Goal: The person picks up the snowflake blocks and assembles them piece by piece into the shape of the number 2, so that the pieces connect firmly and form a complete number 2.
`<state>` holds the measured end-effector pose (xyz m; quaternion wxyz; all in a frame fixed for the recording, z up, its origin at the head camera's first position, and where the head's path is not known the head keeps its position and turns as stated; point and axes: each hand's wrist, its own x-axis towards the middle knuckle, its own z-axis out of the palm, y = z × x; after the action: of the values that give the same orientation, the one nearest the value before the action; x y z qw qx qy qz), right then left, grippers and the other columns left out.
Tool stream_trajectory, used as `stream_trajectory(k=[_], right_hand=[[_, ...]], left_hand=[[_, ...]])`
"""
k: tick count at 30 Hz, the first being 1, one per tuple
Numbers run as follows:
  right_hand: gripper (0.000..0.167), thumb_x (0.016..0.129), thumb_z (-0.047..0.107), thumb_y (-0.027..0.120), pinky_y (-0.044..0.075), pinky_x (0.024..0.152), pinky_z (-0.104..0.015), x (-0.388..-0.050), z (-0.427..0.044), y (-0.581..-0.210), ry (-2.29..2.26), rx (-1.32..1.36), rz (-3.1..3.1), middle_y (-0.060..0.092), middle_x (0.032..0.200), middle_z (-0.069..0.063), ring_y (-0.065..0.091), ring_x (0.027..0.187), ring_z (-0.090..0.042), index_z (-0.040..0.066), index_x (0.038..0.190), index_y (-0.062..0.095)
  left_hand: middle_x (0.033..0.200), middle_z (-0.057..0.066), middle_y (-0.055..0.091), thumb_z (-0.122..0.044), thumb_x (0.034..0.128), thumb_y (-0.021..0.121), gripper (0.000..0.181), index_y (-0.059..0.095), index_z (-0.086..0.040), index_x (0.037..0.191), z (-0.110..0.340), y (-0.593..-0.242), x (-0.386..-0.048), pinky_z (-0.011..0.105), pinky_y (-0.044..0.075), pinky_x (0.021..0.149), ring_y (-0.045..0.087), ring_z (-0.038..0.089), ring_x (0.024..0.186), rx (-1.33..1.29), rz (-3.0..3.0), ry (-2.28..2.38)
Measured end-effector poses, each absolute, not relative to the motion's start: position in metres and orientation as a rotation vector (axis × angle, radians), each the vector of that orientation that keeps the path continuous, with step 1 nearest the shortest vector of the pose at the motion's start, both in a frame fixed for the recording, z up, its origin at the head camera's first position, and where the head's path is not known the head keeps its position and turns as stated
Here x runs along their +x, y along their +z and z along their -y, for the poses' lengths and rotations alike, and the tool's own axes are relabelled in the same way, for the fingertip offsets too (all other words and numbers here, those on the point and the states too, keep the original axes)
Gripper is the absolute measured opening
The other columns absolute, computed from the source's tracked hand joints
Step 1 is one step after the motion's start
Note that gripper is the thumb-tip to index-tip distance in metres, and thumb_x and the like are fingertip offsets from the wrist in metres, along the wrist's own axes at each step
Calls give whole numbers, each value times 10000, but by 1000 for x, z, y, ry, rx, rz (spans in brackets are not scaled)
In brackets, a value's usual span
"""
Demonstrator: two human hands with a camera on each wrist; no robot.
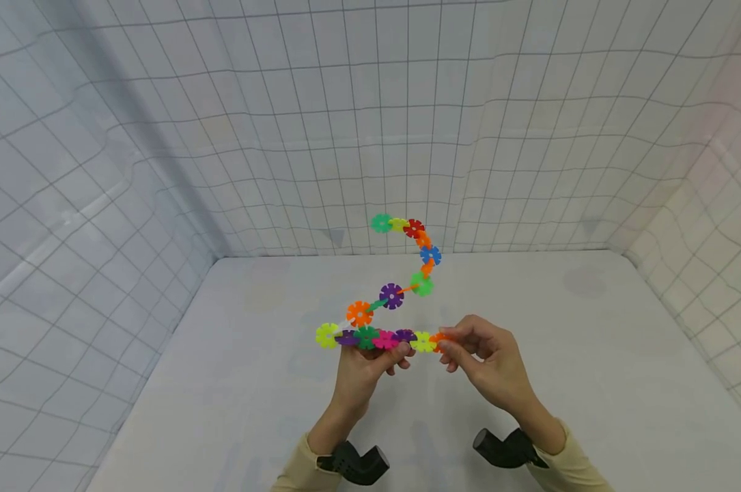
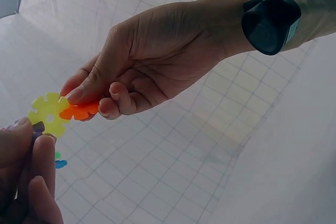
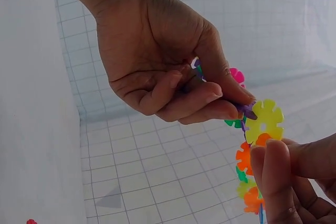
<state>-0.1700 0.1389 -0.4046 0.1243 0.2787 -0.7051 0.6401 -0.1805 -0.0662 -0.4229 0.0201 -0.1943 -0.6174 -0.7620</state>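
Note:
A chain of slotted plastic snowflake discs in several colours winds across the head view, its far end a green disc [image 1: 381,223]. My left hand [image 1: 359,379] pinches a purple disc [image 1: 403,335] in the near row, beside a pink disc [image 1: 385,340]. Between the two hands shows a yellow disc [image 1: 423,342], joined to the purple one. With thumb and fingers my right hand [image 1: 492,362] pinches an orange disc [image 2: 79,111] at the near end; it meets the yellow disc's edge in the left wrist view. Fingertips hide part of the purple and orange discs.
The chain's bend reaches over the white table [image 1: 272,287], past a blue disc [image 1: 430,255]. Grid-patterned white curtains [image 1: 370,137] stand behind and at both sides. Each wrist bears a black camera [image 1: 360,465]. A small red piece [image 3: 31,221] shows low in the right wrist view.

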Motion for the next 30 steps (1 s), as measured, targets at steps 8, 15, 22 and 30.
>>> stream_trajectory(k=[8, 15, 22, 30], right_hand=[[224, 837, -162, 607, 530, 514, -314, -173, -139, -406, 1846, 858, 2028, 654, 821, -135, 622, 611, -201, -22, 1010, 633], [247, 898, -81, 581, 524, 517, -319, -183, -144, -411, 1787, 815, 2121, 654, 839, -55, 628, 662, -174, 30, 1111, 638], [102, 941, 89, 597, 533, 557, -345, -215, -146, -437, 1868, 620, 2278, 653, 837, -73, 622, 697, -297, 45, 1008, 659], [175, 893, 212, 679, 515, 645, -315, -251, -130, -490, 1518, 483, 2735, 662, 872, -62, 619, 801, -254, 49, 955, 663]], left_hand=[[792, 33, 713, -74, 863, 692, 240, 612, 137, 947, 67, -426, -184, 224, 471, 543, 647, 126, 614, -585, 1892, -2405], [803, 52, 711, -71, 878, 673, 204, 624, 105, 969, 72, -426, -190, 220, 455, 531, 610, 129, 578, -483, 1866, -2439], [814, 81, 708, -45, 891, 646, 74, 645, -32, 964, 83, -424, -197, 231, 454, 524, 612, 157, 576, -417, 1793, -2441], [816, 80, 706, -63, 896, 646, 130, 634, 12, 1001, 85, -422, -196, 226, 450, 525, 609, 154, 577, -412, 1798, -2435]])
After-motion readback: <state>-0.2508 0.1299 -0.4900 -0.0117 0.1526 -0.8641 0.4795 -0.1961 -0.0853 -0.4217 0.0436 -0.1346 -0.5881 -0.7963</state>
